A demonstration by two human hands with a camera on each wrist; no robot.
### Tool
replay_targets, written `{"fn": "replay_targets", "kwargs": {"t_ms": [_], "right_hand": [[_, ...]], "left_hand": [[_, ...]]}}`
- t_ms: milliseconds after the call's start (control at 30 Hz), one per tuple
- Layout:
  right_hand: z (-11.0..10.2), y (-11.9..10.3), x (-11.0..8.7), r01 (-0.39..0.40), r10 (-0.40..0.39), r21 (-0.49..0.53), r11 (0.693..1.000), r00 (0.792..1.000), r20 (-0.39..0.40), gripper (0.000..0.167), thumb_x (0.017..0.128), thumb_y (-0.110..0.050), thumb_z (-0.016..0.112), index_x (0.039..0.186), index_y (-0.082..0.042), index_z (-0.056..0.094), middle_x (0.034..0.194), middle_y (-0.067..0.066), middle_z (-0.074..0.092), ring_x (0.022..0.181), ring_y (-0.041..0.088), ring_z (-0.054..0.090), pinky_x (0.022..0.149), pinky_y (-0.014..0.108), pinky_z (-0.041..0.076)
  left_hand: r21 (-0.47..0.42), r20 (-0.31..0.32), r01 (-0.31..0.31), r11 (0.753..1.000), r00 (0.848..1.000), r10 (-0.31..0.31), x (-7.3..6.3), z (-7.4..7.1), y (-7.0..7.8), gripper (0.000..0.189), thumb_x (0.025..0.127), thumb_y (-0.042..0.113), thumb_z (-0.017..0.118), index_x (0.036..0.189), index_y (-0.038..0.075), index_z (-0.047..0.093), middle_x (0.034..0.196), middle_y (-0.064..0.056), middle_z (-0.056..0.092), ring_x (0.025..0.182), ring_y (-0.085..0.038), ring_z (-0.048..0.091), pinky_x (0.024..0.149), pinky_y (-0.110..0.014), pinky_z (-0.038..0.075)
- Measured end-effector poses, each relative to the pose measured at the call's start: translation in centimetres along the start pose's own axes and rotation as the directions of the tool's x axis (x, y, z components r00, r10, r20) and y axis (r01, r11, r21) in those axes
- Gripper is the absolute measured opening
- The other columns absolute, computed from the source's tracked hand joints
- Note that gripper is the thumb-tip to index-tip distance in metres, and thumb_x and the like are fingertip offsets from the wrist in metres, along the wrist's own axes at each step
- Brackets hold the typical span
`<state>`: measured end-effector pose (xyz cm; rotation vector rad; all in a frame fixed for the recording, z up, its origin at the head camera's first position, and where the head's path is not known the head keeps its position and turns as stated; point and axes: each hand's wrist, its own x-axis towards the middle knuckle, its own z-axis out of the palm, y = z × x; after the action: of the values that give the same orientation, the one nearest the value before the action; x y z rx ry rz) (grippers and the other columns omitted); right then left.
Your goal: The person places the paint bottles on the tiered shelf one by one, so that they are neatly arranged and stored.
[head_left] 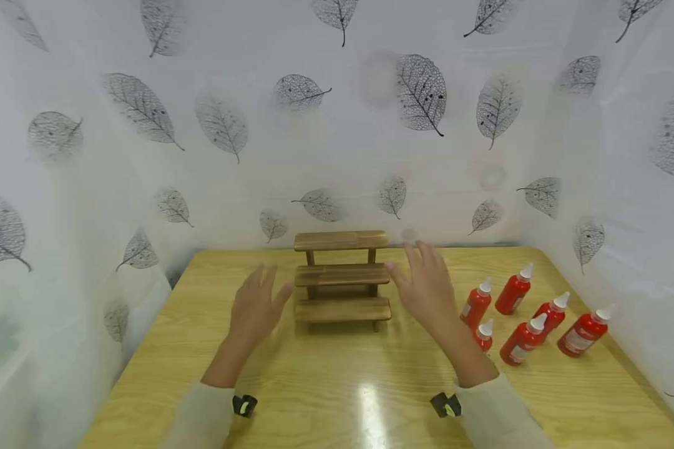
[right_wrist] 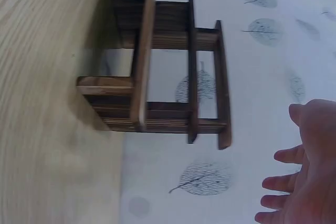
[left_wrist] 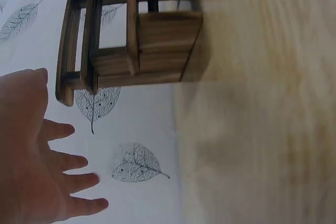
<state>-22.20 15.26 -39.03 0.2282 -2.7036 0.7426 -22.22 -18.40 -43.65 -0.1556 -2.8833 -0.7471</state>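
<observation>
A small three-tier wooden step rack (head_left: 342, 274) stands upright near the back of the table. My left hand (head_left: 256, 308) hovers to its left, fingers spread and nothing in them. On the other side my right hand (head_left: 427, 284) is raised with its fingers apart, the thumb overlapping the middle tier's right end in the head view. In the left wrist view the left hand (left_wrist: 37, 161) shows a bare palm, apart from the rack (left_wrist: 134, 51). The right wrist view shows the right hand (right_wrist: 304, 177) holding nothing, with a gap to the rack (right_wrist: 142, 77).
Several red squeeze bottles (head_left: 521, 343) with white nozzle caps stand on the right side of the wooden table (head_left: 314, 393). A white curtain (head_left: 337, 143) with a leaf print hangs behind the table and along both sides.
</observation>
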Motion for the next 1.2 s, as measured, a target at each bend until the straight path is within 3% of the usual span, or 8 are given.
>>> {"fn": "replay_targets", "kwargs": {"t_ms": [133,267,500,700,833,933,1000,1200], "right_hand": [[-2.2,-0.1,-1.5,0.025,-0.023,0.067,0.997,0.999,-0.029,0.067,0.103,-0.056,0.044,0.152,-0.01,0.043,0.158,0.016,0.035,0.146,0.043,0.029,0.111,0.068,0.032],[-4.1,0.9,-3.1,0.021,-0.017,0.131,0.991,0.999,-0.032,0.062,0.104,-0.052,0.047,0.15,-0.011,0.046,0.158,0.015,0.038,0.144,0.044,0.031,0.109,0.071,0.031],[-6.8,3.5,-6.2,-0.072,0.076,0.303,0.95,0.997,-0.003,0.053,0.105,-0.043,0.05,0.15,-0.016,0.047,0.158,0.014,0.04,0.144,0.044,0.031,0.106,0.075,0.03],[-7.8,6.1,-8.8,-0.266,0.265,0.392,0.881,0.962,0.058,0.052,0.104,-0.047,0.049,0.151,-0.024,0.046,0.159,0.009,0.04,0.144,0.043,0.032,0.099,0.077,0.035],[-7.5,7.6,-10.2,-0.336,0.341,0.383,0.861,0.938,0.056,0.052,0.104,-0.048,0.05,0.149,-0.024,0.049,0.152,0.007,0.049,0.136,0.019,0.045,0.103,0.036,0.049],[-6.9,8.4,-11.2,-0.335,0.358,0.401,0.853,0.934,0.019,0.049,0.104,-0.045,0.052,0.146,-0.019,0.052,0.142,-0.002,0.058,0.119,-0.007,0.049,0.084,0.005,0.044],[-6.3,8.9,-11.7,-0.325,0.358,0.442,0.836,0.934,0.009,0.048,0.103,-0.041,0.055,0.144,-0.015,0.053,0.135,-0.01,0.061,0.113,-0.016,0.048,0.083,0.002,0.043],[-4.8,9.8,-12.8,-0.353,0.365,0.531,0.77,0.927,0.088,0.052,0.1,-0.034,0.064,0.144,-0.009,0.051,0.122,-0.023,0.061,0.109,-0.017,0.052,0.083,0.006,0.049]], "left_hand": [[-0.073,-0.004,-0.016,0.997,1.0,0.016,-0.9,1.0,0.2,0.069,0.104,0.059,0.039,0.152,0.01,0.042,0.158,-0.019,0.04,0.141,-0.045,0.039,0.113,-0.066,0.033],[-0.226,0.058,0.006,0.974,0.998,0.008,-1.6,2.0,0.0,0.06,0.104,0.056,0.044,0.149,0.017,0.048,0.15,-0.009,0.051,0.136,-0.036,0.051,0.105,-0.06,0.045],[-0.567,0.143,0.063,0.821,0.989,0.023,-1.7,3.2,-1.2,0.045,0.103,0.033,0.058,0.144,0.015,0.054,0.137,-0.009,0.063,0.121,-0.03,0.062,0.102,-0.051,0.052],[-0.643,0.199,0.095,0.76,0.979,0.046,-1.4,3.7,-2.2,0.04,0.103,0.027,0.06,0.138,0.01,0.059,0.135,-0.011,0.064,0.119,-0.028,0.064,0.104,-0.048,0.051],[-0.665,0.237,0.139,0.734,0.971,0.031,-1.3,3.9,-2.4,0.039,0.101,0.028,0.062,0.137,0.011,0.061,0.134,-0.012,0.065,0.119,-0.029,0.063,0.105,-0.049,0.05],[-0.677,0.251,0.15,0.721,0.967,0.034,-1.2,4.1,-2.5,0.042,0.101,0.03,0.063,0.137,0.009,0.06,0.136,-0.015,0.063,0.121,-0.032,0.062,0.105,-0.05,0.05],[-0.679,0.256,0.162,0.716,0.966,0.025,-1.2,4.2,-2.5,0.043,0.1,0.03,0.064,0.137,0.009,0.06,0.138,-0.015,0.062,0.123,-0.032,0.061,0.106,-0.051,0.048],[-0.676,0.26,0.189,0.712,0.966,-0.009,-1.3,4.3,-2.6,0.043,0.099,0.032,0.065,0.137,0.012,0.062,0.141,-0.013,0.06,0.128,-0.034,0.058,0.11,-0.057,0.042]]}}
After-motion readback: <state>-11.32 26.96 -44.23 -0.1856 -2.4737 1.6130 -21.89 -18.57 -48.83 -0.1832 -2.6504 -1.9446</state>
